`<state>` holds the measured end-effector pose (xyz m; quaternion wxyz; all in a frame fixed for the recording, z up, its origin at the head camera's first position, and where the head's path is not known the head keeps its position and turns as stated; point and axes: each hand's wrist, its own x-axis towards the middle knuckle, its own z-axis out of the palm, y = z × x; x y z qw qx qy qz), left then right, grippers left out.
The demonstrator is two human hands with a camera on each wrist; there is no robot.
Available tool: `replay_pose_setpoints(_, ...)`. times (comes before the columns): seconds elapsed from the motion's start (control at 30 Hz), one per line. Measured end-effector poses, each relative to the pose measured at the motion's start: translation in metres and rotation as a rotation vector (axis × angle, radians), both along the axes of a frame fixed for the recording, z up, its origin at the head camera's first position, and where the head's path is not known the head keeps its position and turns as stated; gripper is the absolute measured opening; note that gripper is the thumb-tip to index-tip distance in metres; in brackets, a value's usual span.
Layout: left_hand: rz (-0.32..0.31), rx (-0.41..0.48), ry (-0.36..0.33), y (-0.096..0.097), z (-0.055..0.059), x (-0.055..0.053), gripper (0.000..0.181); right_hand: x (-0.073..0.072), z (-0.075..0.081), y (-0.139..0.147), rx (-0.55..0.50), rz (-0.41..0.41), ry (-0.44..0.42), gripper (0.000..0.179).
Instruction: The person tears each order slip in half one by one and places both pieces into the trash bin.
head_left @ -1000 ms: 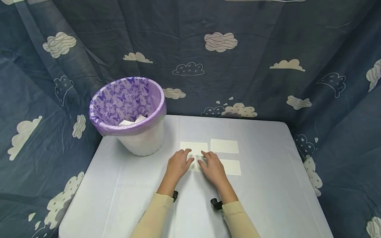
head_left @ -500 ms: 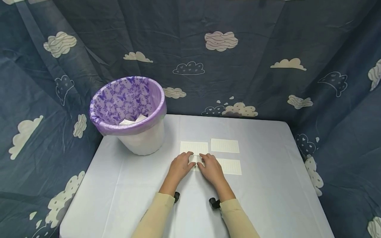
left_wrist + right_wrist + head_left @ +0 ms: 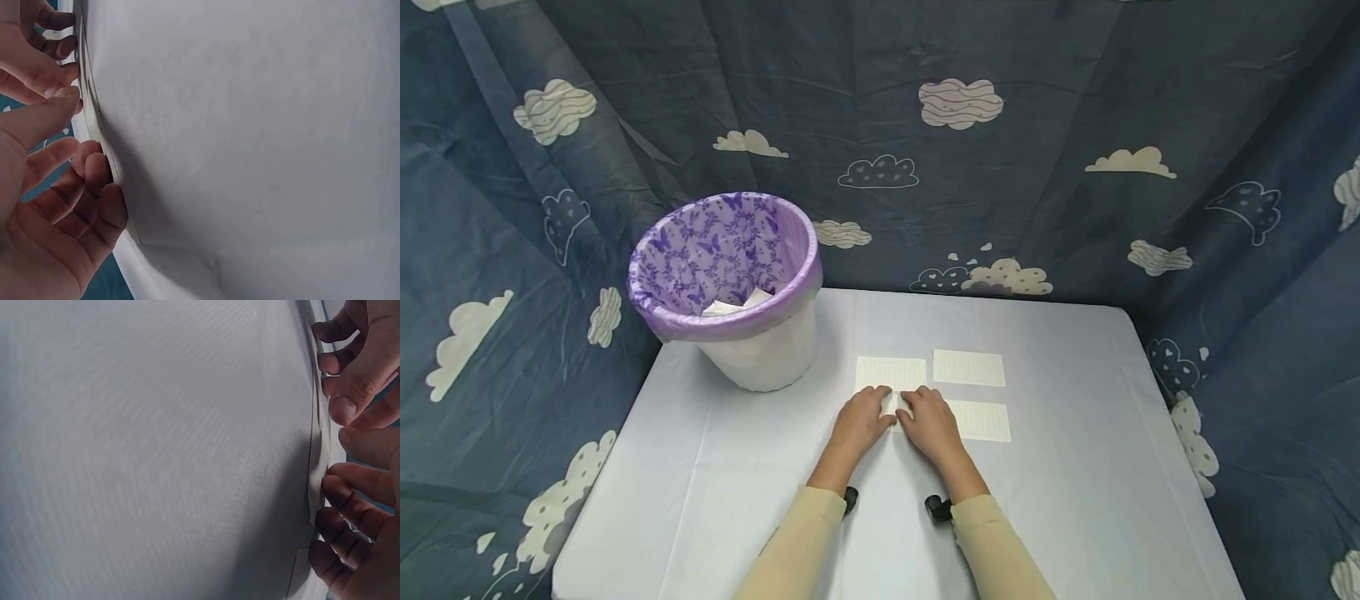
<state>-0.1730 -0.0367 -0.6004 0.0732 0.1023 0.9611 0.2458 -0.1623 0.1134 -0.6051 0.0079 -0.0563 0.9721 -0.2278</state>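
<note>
Left grip (image 3: 859, 420) and right grip (image 3: 930, 423) touch 1 sheet (image 3: 891, 405); 3 papers (image 3: 968, 368) near.

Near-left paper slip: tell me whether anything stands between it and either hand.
Nothing visible does. The left hand and right hand are both right at the near-left slip. The far-left slip lies just beyond it, not in between.

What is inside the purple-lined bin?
White, paper-like pieces show inside the bin. Its near rim hides the bottom, so anything lower cannot be seen.
</note>
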Motion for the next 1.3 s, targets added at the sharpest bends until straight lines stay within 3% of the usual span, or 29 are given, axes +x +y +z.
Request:
replay_pose_setpoints(0.47,0.006,-0.039,0.024,0.0024,-0.0067,0.0003,0.056,-0.0024,-0.0055,-0.0003,-0.002,0.001,0.020,0.033)
replay_pose_setpoints(1.0,0.021,-0.006,0.008,0.0037,-0.0052,-0.0002,0.057,-0.0005,-0.0053,-0.0014,-0.013,-0.016,0.035,0.028)
replay_pose_setpoints(1.3,0.025,0.007,0.063,0.0030,-0.0078,0.0020,0.056,-0.0025,-0.0054,-0.0047,-0.014,-0.011,0.031,0.036)
